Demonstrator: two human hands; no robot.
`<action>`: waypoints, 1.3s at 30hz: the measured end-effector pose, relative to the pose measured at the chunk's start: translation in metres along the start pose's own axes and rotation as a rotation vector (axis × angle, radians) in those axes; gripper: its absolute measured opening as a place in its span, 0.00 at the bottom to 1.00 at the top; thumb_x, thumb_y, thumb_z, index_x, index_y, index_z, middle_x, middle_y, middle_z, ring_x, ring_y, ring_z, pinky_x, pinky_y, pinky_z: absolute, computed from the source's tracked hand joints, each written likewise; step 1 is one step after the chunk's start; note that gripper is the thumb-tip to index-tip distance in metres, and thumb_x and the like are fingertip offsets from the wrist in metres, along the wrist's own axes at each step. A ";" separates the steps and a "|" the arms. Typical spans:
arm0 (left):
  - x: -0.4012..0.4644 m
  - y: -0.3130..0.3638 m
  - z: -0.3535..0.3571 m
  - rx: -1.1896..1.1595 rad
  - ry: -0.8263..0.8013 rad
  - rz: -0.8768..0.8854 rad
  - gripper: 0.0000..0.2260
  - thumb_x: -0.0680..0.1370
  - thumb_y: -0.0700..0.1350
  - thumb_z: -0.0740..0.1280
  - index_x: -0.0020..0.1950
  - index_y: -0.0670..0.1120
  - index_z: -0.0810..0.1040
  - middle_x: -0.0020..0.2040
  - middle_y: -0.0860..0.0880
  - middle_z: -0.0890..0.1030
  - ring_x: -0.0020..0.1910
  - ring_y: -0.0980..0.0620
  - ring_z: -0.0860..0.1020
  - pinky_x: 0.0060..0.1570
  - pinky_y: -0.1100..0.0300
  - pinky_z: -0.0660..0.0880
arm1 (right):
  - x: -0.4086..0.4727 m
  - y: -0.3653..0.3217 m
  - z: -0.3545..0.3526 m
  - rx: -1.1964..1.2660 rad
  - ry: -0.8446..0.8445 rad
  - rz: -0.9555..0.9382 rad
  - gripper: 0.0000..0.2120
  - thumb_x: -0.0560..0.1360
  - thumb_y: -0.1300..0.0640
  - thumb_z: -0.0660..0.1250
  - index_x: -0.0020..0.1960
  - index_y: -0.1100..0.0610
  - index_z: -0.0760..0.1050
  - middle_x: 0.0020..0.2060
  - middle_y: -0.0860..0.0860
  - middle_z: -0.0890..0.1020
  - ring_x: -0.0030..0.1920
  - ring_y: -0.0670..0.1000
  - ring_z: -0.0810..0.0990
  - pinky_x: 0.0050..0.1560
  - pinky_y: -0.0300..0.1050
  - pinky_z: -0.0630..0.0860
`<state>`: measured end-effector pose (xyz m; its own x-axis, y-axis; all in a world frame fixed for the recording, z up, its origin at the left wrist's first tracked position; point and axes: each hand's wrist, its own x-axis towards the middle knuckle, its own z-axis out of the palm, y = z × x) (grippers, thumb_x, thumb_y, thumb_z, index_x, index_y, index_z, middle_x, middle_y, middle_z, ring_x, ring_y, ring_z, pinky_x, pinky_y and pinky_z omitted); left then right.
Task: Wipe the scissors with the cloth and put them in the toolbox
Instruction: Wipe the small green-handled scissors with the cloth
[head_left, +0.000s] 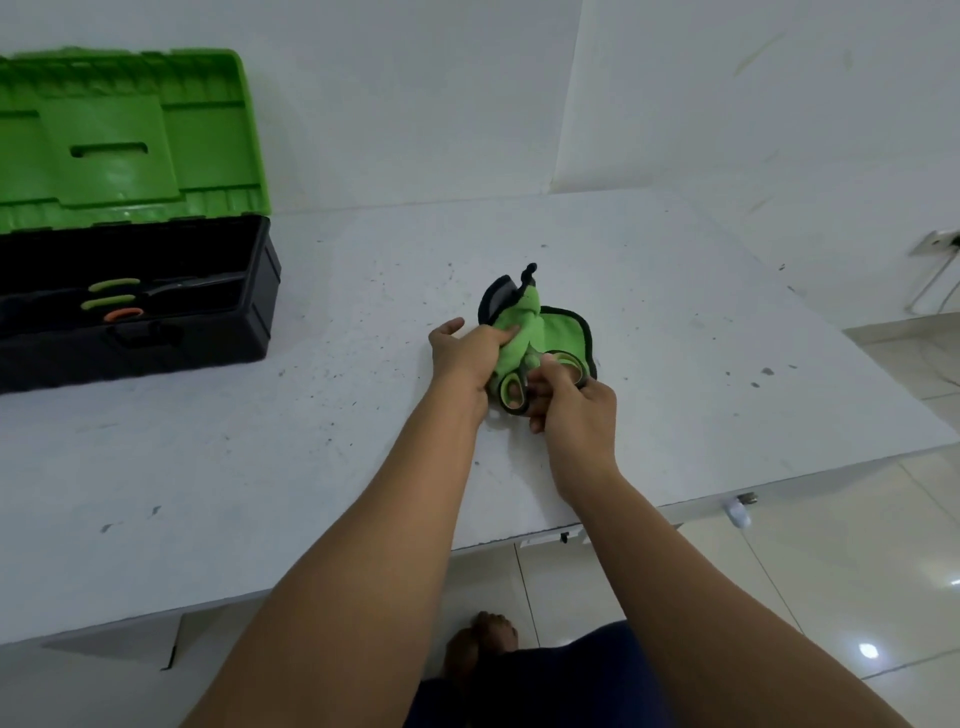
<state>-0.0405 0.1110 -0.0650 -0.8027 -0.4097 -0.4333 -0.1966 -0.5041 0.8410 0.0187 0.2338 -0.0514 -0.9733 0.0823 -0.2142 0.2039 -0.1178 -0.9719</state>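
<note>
Both hands meet over the middle of the white, speckled bench (322, 467). The left hand (467, 358) has its grip closed around a bunched green cloth (524, 322) with a black edge, its fingers curled into the fabric and its thumb sticking out to the left. The cloth is wrapped over the blades of a pair of scissors (514, 392), so the blades are hidden; part of the cloth lies flat on the bench to the right, and a corner stands up at the far side. The right hand (571, 405) holds the scissors by their green and black handles, its grip closed on the loops at the near end of the cloth. One loop shows between the two hands.

The toolbox (171, 322) stands at the far left of the bench, well apart from the hands. Its black body is open and its green lid (124, 140) stands upright behind it. Inside lie other tools with green and orange handles (114, 300). Below the near edge of the bench, a tiled floor (779, 587) shows.
</note>
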 end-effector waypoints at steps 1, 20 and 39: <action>0.001 0.002 0.002 -0.020 0.010 -0.004 0.31 0.75 0.35 0.77 0.70 0.49 0.65 0.55 0.42 0.80 0.50 0.44 0.84 0.56 0.45 0.84 | 0.000 0.000 0.001 0.000 0.002 -0.003 0.18 0.81 0.53 0.69 0.40 0.65 0.82 0.31 0.56 0.80 0.30 0.52 0.75 0.33 0.46 0.73; 0.018 0.008 0.014 -0.052 0.090 -0.048 0.27 0.66 0.36 0.77 0.65 0.40 0.77 0.54 0.38 0.86 0.48 0.40 0.87 0.42 0.42 0.86 | -0.003 0.002 -0.004 0.026 0.028 0.011 0.16 0.82 0.55 0.68 0.38 0.61 0.81 0.27 0.50 0.82 0.28 0.50 0.76 0.34 0.48 0.72; 0.020 0.044 -0.046 0.014 -0.176 0.036 0.14 0.83 0.45 0.70 0.66 0.40 0.83 0.58 0.43 0.87 0.57 0.46 0.87 0.48 0.53 0.85 | -0.005 -0.002 -0.004 0.132 0.049 -0.005 0.18 0.83 0.43 0.65 0.44 0.53 0.84 0.33 0.46 0.85 0.35 0.47 0.80 0.41 0.45 0.75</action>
<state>-0.0395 0.0452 -0.0517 -0.8951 -0.2876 -0.3408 -0.1730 -0.4806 0.8597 0.0233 0.2378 -0.0487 -0.9673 0.1309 -0.2174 0.1807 -0.2463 -0.9522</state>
